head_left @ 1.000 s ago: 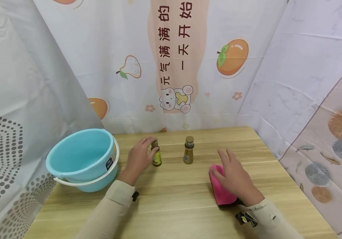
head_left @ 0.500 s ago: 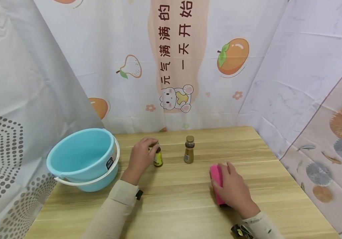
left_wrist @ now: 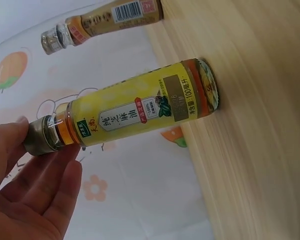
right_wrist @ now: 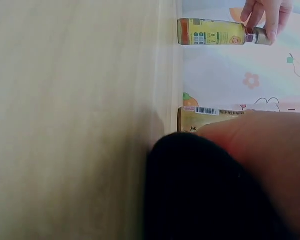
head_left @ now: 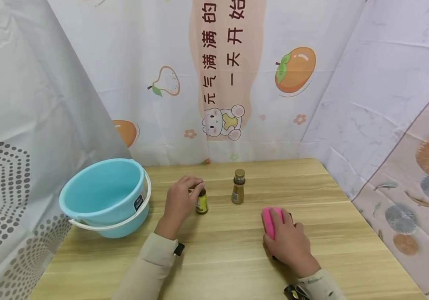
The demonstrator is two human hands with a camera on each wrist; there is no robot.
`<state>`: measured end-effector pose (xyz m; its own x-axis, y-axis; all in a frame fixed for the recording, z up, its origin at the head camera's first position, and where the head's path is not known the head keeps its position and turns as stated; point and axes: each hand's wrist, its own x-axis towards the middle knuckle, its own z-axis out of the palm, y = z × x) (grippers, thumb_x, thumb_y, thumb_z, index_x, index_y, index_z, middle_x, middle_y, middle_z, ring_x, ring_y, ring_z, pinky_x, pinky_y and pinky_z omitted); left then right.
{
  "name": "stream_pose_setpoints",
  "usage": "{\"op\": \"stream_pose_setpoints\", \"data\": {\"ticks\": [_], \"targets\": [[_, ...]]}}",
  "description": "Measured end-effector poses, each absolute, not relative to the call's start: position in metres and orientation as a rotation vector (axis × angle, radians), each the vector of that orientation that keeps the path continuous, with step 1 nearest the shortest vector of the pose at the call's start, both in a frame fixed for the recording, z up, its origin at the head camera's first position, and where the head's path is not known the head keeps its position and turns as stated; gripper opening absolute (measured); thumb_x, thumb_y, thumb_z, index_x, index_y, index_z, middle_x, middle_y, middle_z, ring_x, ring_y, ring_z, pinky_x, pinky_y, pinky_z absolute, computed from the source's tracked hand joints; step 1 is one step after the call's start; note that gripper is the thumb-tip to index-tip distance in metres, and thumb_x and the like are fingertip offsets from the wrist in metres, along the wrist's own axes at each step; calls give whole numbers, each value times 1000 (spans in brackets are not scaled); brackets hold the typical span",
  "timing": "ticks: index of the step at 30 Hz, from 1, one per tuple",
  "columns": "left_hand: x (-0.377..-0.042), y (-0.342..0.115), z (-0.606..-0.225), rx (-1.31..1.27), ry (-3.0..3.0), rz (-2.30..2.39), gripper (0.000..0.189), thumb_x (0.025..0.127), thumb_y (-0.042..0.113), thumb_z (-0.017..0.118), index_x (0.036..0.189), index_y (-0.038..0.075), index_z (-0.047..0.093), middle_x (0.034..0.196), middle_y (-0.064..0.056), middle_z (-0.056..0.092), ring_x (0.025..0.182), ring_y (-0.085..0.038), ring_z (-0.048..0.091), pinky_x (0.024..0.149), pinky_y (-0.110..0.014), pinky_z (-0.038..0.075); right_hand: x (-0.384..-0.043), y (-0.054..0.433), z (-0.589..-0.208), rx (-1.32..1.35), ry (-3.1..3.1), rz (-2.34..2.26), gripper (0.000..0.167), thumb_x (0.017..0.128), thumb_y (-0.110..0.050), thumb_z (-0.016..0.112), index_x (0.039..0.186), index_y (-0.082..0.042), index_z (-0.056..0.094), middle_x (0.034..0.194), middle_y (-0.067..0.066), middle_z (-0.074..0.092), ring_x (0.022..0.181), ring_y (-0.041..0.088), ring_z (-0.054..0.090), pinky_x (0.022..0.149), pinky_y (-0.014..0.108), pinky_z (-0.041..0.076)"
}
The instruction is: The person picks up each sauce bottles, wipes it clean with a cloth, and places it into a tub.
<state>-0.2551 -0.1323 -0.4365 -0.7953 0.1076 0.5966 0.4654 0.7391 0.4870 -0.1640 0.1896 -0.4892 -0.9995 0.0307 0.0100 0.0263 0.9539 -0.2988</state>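
My left hand [head_left: 180, 201] pinches the metal cap of a yellow-labelled sesame oil bottle [left_wrist: 132, 106] between thumb and fingers. In the head view this bottle [head_left: 202, 204] stands nearly upright, its base close over the wooden table. My right hand [head_left: 288, 243] grips a pink, soft-looking pad with a black side [head_left: 268, 221], fingers over its top and thumb on the near side. Up close in the right wrist view, the pad's black side [right_wrist: 200, 195] fills the lower part. A second bottle, brownish with a gold cap [head_left: 238, 189], stands untouched between the two hands.
A light blue bucket [head_left: 103, 216] with its white handle hanging down stands at the table's left. Behind the wooden table [head_left: 214, 266] hangs a printed curtain [head_left: 154, 112]; more sheeting lines both sides.
My left hand has closed on the bottle's cap, and the bottle has shifted slightly right and toward me. My right hand has come down onto the pink pad and grasped it.
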Motion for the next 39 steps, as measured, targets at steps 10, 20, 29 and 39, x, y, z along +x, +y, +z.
{"op": "stream_pose_setpoints", "data": {"ticks": [10, 20, 29, 39], "targets": [[-244, -126, -436, -492, -2308, -860, 13, 94, 20, 78, 105, 14, 81, 106, -1, 78, 87, -16, 75, 72, -30, 64, -166, 183, -491, 46, -3026, 524, 82, 81, -26, 70, 158, -14, 44, 158, 27, 37, 92, 43, 53, 53, 38, 45], [-242, -124, -438, -518, -2285, -903, 12, 96, 24, 77, 103, 16, 81, 108, 2, 78, 90, -15, 74, 70, -30, 64, -177, 168, -490, 191, -2898, 725, 76, 81, -22, 77, 153, -17, 51, 149, 22, 48, 99, 38, 62, 76, 46, 58], [-238, -122, -438, -562, -2266, -924, 10, 94, 22, 79, 101, 15, 82, 106, 2, 78, 87, -13, 74, 68, -29, 63, -186, 146, -485, 283, -2792, 1000, 77, 83, -20, 78, 154, -22, 50, 151, 14, 48, 114, 30, 61, 83, 40, 56], [-234, -118, -442, -653, -2210, -959, 12, 92, 20, 81, 100, 12, 82, 100, 2, 78, 84, -11, 73, 69, -30, 64, -195, 121, -477, 381, -2606, 1330, 76, 85, -16, 80, 153, -31, 51, 149, 3, 52, 112, 26, 60, 78, 34, 55]]}}
